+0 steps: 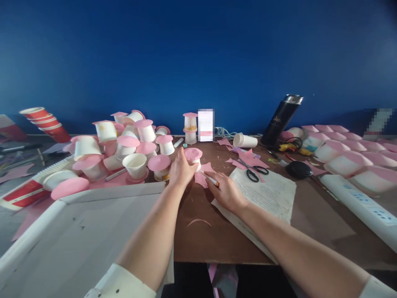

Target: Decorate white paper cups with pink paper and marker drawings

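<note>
Around the left side of a small white paper cup (196, 164) curl the fingers of my left hand (183, 171). A pink paper disc (192, 154) covers the top of this cup. My right hand (228, 193) is closed on a white marker-like stick (212, 180) with an orange-brown end, its tip pointing toward the cup's base. Pink paper scraps (201, 180) lie on the brown table between both hands. A thin curved pink strip (199, 220) rests nearer the front edge.
Many disc-topped cups (127, 141) are heaped at left, behind a white box (118, 219). Scissors (257, 173) lie on a printed sheet (269, 192). A leaning black flask (281, 120), a power strip (356, 203) and rows of pink-topped cups (347, 155) occupy the right. A lit phone (206, 124) stands at the back.
</note>
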